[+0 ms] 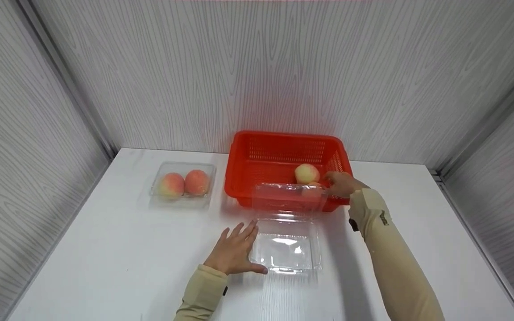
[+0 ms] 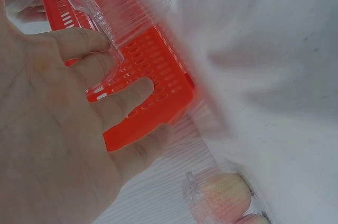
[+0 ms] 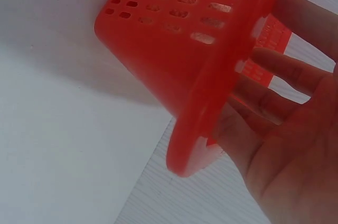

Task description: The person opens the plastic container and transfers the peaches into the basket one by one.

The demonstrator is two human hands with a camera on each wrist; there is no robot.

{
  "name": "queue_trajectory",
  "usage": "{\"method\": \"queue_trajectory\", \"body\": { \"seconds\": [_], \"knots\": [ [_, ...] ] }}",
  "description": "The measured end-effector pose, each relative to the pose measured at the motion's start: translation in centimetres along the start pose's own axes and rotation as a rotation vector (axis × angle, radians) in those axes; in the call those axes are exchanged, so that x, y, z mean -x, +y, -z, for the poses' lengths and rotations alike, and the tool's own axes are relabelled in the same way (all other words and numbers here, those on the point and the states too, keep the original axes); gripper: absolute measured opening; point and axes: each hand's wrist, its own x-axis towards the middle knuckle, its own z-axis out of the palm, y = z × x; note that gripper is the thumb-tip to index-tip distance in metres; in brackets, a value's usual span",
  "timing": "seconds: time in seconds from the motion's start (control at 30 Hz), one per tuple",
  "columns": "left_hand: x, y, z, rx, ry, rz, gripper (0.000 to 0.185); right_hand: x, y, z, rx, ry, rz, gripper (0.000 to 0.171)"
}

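Note:
A clear plastic clamshell box (image 1: 285, 252) lies on the table with its lid (image 1: 279, 200) raised against the front of a red basket (image 1: 239, 174). My left hand (image 1: 234, 252) is spread at the box's left side, fingers straight and thumb at the near left corner. Over the basket's right rim reaches my right hand (image 1: 342, 184), its fingers inside and loosely bent, with nothing seen gripped. Beside its fingertips are two peaches in the basket: a pale one (image 1: 307, 173) and a pinker one (image 1: 312, 191), the latter seen through the lid.
To the left of the basket stands another clear box (image 1: 213, 174) with two peaches (image 1: 196, 182) inside. A grained wall panel (image 1: 176, 80) rises close behind the basket, and side panels flank the white table (image 1: 105, 249).

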Motion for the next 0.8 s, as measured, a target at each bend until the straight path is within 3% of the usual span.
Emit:
{"method": "queue_trajectory", "body": {
  "seconds": [0.27, 0.5, 0.8],
  "knots": [
    [0.2, 0.0, 0.1, -0.018, 0.011, -0.011, 0.109, 0.6, 0.3, 0.0, 0.022, 0.035, 0.107, 0.047],
    [0.2, 0.0, 0.3, -0.026, 0.006, -0.008, 0.108, 1.4, 0.0, 0.0, -0.044, 0.051, 0.153, 0.049],
    [0.1, 0.1, 0.1, -0.028, 0.005, -0.011, 0.108, 2.0, 0.1, -0.6, -0.077, 0.067, 0.150, 0.047]
  ]
}}
